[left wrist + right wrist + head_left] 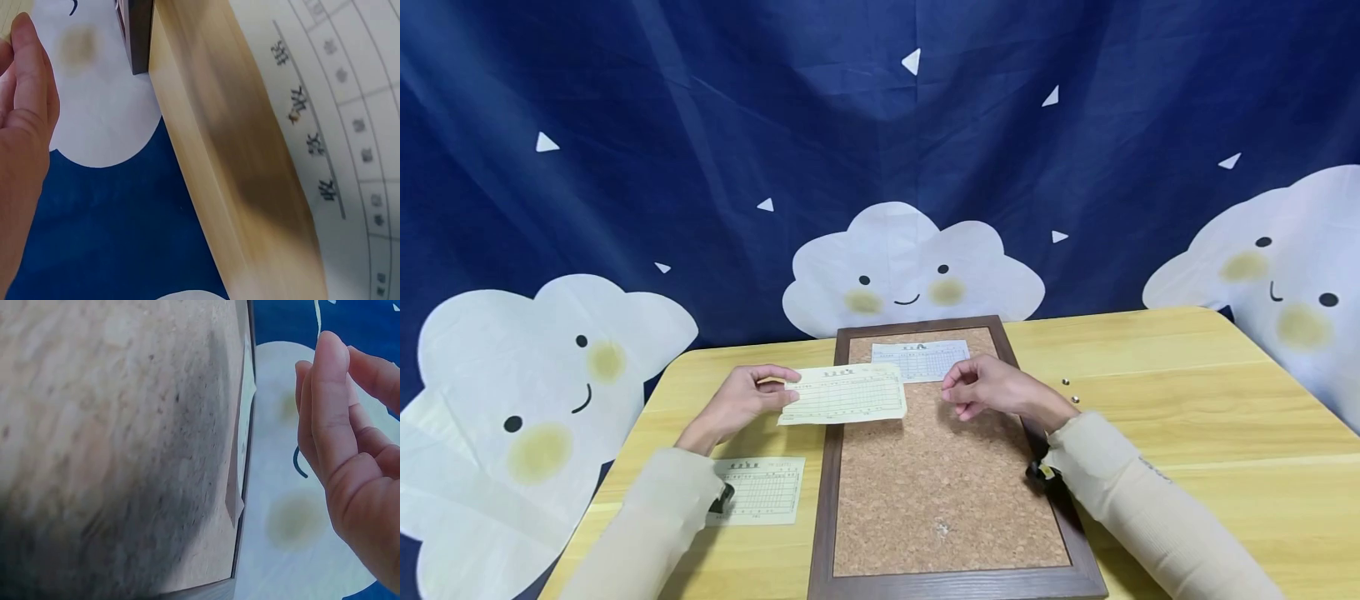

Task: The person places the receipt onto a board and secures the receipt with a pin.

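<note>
My left hand pinches a cream receipt slip by its left end, thumb below and fingers above. That slip is raised over the upper left of a cork board with a dark brown frame. Its free end overlaps a bluish slip at the board's top, which has a small dark thing on its upper edge. Right of the raised slip is my right hand, above the cork, its fingers loosely bent. In the right wrist view its thumb and index fingertips come close together, and nothing shows between them.
Another printed slip lies on the wooden table, left of the board and under my left wrist. Two small shiny metal pieces lie right of the board. A blue curtain with white clouds hangs behind the table.
</note>
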A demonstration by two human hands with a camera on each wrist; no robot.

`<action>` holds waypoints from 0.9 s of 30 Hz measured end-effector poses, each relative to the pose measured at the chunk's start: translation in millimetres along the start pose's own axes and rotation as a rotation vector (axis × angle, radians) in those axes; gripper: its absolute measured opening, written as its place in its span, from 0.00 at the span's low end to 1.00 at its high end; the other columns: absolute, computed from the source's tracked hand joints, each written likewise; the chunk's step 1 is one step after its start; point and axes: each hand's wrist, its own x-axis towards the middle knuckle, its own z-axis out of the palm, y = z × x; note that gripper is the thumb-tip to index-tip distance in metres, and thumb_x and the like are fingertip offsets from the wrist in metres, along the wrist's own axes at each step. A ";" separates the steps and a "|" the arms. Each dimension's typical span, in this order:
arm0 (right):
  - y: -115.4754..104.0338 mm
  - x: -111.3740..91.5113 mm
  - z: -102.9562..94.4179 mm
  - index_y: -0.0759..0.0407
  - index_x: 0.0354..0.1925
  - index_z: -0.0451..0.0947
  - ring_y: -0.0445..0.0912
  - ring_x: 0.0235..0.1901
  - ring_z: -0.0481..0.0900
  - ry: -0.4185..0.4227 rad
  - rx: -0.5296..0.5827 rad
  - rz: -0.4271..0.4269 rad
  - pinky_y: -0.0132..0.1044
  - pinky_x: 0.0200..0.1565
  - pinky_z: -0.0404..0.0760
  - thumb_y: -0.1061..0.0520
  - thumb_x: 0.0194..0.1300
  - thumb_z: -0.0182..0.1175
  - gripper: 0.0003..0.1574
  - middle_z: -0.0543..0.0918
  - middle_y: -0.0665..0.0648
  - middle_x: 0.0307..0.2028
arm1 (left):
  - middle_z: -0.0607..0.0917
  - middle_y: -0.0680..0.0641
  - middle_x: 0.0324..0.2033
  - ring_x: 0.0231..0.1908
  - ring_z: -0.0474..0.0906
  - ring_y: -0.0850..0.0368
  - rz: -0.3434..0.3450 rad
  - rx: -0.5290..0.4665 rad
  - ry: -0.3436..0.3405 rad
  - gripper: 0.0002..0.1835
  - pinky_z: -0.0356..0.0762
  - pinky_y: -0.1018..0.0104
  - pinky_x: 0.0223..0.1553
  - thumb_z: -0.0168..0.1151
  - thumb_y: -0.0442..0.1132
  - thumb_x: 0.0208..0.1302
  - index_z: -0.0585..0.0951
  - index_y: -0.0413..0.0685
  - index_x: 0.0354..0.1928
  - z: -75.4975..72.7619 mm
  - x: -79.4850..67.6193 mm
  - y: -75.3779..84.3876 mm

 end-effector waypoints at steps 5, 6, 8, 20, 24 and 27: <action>-3.9 2.9 2.4 0.77 0.43 0.75 0.44 0.26 0.80 -0.001 0.001 0.001 0.38 0.36 0.85 0.69 0.68 0.60 0.09 0.79 0.63 0.31 | 0.86 0.45 0.39 0.38 0.82 0.61 -0.007 -0.016 0.000 0.19 0.82 0.65 0.42 0.70 0.30 0.60 0.80 0.29 0.52 4.5 0.1 1.9; -4.9 3.5 2.7 0.77 0.43 0.75 0.44 0.26 0.80 -0.002 -0.002 0.000 0.38 0.36 0.85 0.69 0.68 0.60 0.09 0.79 0.63 0.31 | 0.86 0.45 0.38 0.37 0.82 0.61 -0.009 -0.021 -0.002 0.19 0.82 0.66 0.41 0.70 0.30 0.60 0.80 0.29 0.52 5.4 0.3 2.0; -6.7 5.1 3.0 0.77 0.43 0.75 0.45 0.26 0.80 -0.002 -0.005 0.003 0.39 0.36 0.85 0.69 0.68 0.60 0.09 0.79 0.62 0.31 | 0.86 0.45 0.38 0.37 0.82 0.61 -0.008 -0.027 -0.004 0.19 0.81 0.69 0.40 0.70 0.29 0.59 0.80 0.29 0.52 7.0 0.6 2.1; -12.3 12.5 5.1 0.77 0.46 0.75 0.45 0.27 0.81 0.001 -0.002 0.020 0.38 0.37 0.85 0.68 0.68 0.60 0.12 0.78 0.62 0.33 | 0.86 0.43 0.40 0.38 0.82 0.60 0.005 -0.039 -0.013 0.19 0.81 0.66 0.41 0.70 0.30 0.59 0.81 0.30 0.52 14.9 1.9 5.8; -13.6 14.2 5.6 0.76 0.45 0.76 0.45 0.27 0.81 0.001 0.003 0.024 0.38 0.37 0.85 0.68 0.69 0.60 0.10 0.78 0.63 0.33 | 0.86 0.42 0.40 0.38 0.82 0.61 0.004 -0.054 -0.014 0.19 0.81 0.69 0.39 0.70 0.30 0.59 0.81 0.30 0.51 18.2 2.6 7.9; -14.0 15.7 5.9 0.75 0.45 0.76 0.45 0.28 0.81 0.004 0.004 0.024 0.37 0.37 0.85 0.68 0.68 0.60 0.09 0.79 0.65 0.34 | 0.85 0.41 0.41 0.37 0.82 0.61 0.004 -0.056 -0.014 0.18 0.81 0.68 0.39 0.70 0.30 0.59 0.81 0.30 0.51 20.0 3.1 8.7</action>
